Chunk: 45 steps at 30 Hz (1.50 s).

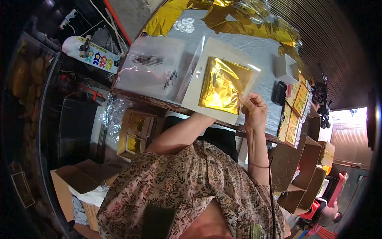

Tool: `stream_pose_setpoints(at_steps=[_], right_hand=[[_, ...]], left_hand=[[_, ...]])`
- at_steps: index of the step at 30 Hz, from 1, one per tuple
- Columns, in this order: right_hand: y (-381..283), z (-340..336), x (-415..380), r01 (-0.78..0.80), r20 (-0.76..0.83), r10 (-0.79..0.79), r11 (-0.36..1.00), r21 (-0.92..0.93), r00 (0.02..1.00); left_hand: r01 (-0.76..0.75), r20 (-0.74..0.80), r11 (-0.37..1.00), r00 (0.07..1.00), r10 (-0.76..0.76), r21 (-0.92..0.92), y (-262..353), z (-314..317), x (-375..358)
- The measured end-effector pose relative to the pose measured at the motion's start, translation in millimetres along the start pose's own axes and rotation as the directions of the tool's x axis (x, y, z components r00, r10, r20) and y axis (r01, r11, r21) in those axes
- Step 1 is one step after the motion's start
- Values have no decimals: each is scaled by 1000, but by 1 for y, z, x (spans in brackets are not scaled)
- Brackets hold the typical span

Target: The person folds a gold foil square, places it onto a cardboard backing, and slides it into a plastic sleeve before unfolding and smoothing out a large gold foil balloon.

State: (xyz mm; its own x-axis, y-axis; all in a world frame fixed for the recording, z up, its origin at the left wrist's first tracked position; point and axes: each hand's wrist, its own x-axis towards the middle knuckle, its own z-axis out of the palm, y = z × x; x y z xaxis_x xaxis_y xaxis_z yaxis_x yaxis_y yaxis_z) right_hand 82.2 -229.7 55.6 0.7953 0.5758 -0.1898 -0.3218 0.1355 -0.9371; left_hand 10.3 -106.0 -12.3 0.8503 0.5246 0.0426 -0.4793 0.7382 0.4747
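Note:
A pale backing card [191, 95] with a small hanger hole is held tilted above the front edge of the table. A square packet of shiny gold foil [223, 87] lies on its face, and clear plastic seems to stick out past the card's upper right corner. My right hand [254, 106] pinches the right edge of the card beside the foil, thumb on top. My left hand [206, 119] reaches beneath the card from below; only the wrist end shows, its fingers hidden.
Left on the table lies a stack of clear plastic bags [153, 67], with white rings [184, 25] behind. Gold foil sheets [250, 24] run along the back. A white box [286, 67], black case [279, 93] and printed cards [293, 127] sit right. Cardboard boxes [296, 171] stand below.

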Motion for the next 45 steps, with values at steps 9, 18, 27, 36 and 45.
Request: stream_pose_setpoints(at_steps=[9,18,27,36,45], right_hand=[[26,11,1,-78,-101,103,971,227,990],[18,-5,2,-257,87,243,934,248,966],[-38,-43,5,-272,17,273,950,156,962],[-49,-49,-1,-112,34,117,987,-112,993],[-32,-78,-5,-364,282,411,909,-205,867]], left_hand=[[69,-21,949,997,-79,-307,4,6,-5],[-36,10,887,999,36,461,1,-9,-6],[398,148,916,910,-388,-49,112,-9,0],[265,24,814,946,-323,517,87,-5,-7],[147,79,812,970,-231,564,77,-6,-15]])
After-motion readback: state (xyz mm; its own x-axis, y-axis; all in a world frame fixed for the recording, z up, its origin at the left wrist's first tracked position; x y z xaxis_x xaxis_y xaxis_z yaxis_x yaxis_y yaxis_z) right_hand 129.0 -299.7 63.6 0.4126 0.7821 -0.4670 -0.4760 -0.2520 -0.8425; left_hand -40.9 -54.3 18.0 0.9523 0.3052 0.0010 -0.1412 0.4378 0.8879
